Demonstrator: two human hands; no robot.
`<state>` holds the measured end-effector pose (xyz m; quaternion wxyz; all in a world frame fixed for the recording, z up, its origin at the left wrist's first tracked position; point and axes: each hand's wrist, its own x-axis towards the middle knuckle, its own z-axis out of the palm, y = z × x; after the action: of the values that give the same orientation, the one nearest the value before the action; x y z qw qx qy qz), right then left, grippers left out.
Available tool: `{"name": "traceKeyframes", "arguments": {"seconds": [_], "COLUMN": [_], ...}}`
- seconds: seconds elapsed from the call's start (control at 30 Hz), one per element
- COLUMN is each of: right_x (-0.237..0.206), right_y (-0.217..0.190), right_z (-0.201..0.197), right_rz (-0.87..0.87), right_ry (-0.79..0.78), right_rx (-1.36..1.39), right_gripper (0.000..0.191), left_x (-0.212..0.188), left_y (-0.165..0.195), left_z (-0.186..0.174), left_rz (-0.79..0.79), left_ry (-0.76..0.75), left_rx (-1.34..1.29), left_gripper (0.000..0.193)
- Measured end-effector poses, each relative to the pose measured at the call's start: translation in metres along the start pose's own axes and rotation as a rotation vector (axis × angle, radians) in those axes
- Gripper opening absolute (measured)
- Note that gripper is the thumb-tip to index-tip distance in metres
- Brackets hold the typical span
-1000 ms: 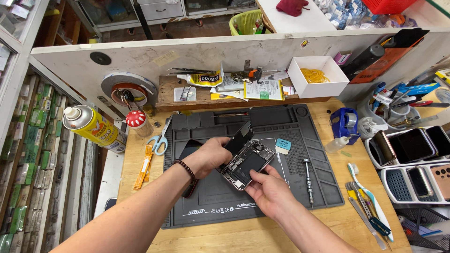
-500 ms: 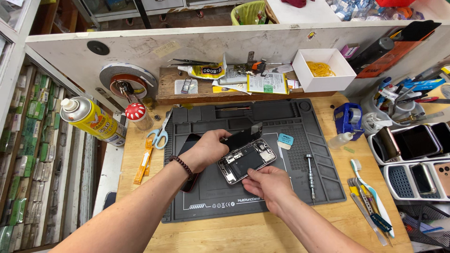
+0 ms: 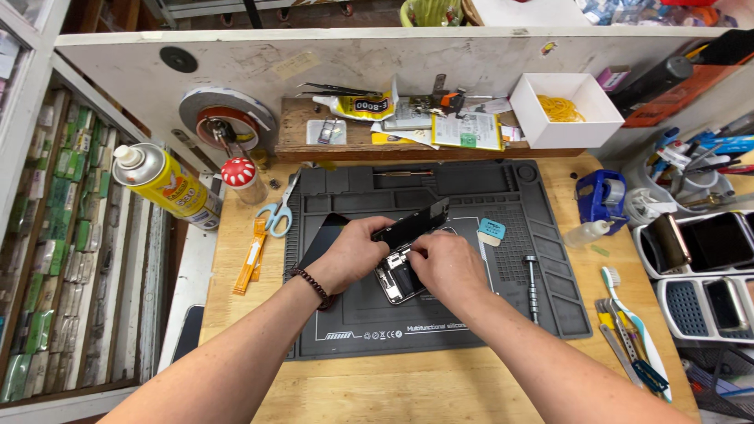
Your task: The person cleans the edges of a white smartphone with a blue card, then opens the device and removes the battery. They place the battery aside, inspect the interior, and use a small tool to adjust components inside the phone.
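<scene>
At the middle of the frame we see an opened phone (image 3: pixel 397 276) lying on the grey repair mat (image 3: pixel 471 314), its inner parts bare and its black screen panel (image 3: pixel 412 224) tilted up along the upper edge. Our left hand (image 3: pixel 353 255), a bead bracelet (image 3: pixel 312 284) at the wrist, curls around the phone's left side and holds it with the fingers closed on the screen edge. Our right hand (image 3: pixel 448 267) comes in from the lower right, fingers pinched narrow and pressing down on the phone's insides; we cannot tell if it holds any small part. A screwdriver (image 3: pixel 532 286) lies just right of the hands on the mat, a small blue pad (image 3: pixel 492 229) above it. Scissors (image 3: pixel 276 210) and orange strips (image 3: pixel 251 255) lie left of the mat on the worktop (image 3: pixel 377 392), a yellow spray can (image 3: pixel 165 184) farther left, and a toothbrush (image 3: pixel 632 322) to the lower right.
</scene>
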<state>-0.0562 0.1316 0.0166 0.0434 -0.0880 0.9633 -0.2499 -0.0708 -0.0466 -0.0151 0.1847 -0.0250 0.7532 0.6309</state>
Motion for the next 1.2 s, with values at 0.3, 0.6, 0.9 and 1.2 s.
{"name": "traceKeyframes", "arguments": {"seconds": [0.3, 0.6, 0.9, 1.2], "right_x": [0.005, -0.028, -0.040, -0.035], "right_y": [0.005, 0.002, 0.010, 0.002], "right_z": [0.002, 0.003, 0.006, 0.001], "right_rz": [-0.074, 0.005, -0.102, -0.033], "right_ry": [0.019, -0.085, -0.045, -0.147], "right_rx": [-0.046, -0.284, -0.138, -0.209], "right_gripper": [0.019, 0.032, 0.039, 0.035], "left_x": [0.001, 0.002, -0.001, -0.005], "left_y": [0.001, -0.005, -0.004, 0.002], "left_z": [-0.006, -0.007, -0.007, -0.007], "left_rz": [-0.080, -0.049, -0.080, -0.091], "left_ry": [-0.041, -0.069, -0.062, -0.068], "left_rx": [-0.112, -0.176, -0.196, -0.189], "left_gripper": [0.041, 0.041, 0.043, 0.042]}}
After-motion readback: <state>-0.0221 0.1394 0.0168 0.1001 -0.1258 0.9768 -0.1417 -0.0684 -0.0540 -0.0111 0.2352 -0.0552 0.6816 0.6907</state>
